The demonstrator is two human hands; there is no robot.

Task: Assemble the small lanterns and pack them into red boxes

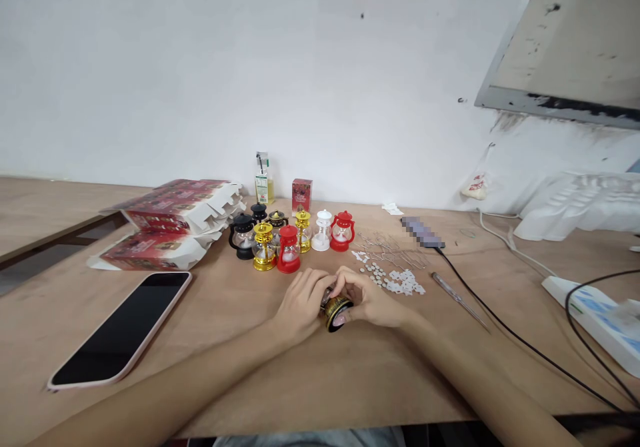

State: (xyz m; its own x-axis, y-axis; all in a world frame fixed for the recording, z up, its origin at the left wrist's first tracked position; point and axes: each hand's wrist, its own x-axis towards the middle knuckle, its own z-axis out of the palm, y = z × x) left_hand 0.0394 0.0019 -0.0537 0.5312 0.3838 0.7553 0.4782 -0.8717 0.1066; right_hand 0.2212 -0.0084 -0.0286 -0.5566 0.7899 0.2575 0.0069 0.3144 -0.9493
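Observation:
Both hands are closed around a small black-and-gold lantern [336, 309], tilted on its side just above the table's near part. My left hand [304, 300] wraps its far left end, and my right hand [367, 299] grips the base from the right with the thumb on the underside. Much of the lantern's body is hidden by fingers. Just beyond stand several more small lanterns: a red lantern [289, 252], a gold lantern [263, 250], a black lantern [243, 239], a white lantern [323, 232] and others. Right of them lie small white plastic pieces [406, 283], round button cells [373, 272] and thin wire handles [395, 250].
Flat red-and-white cartons [175, 210] are stacked at the left, behind a phone [123, 330]. A red box [302, 195] and a bottle [264, 183] stand near the wall. On the right are a screwdriver [457, 298], a cabled device [423, 232] and a power strip [595, 320].

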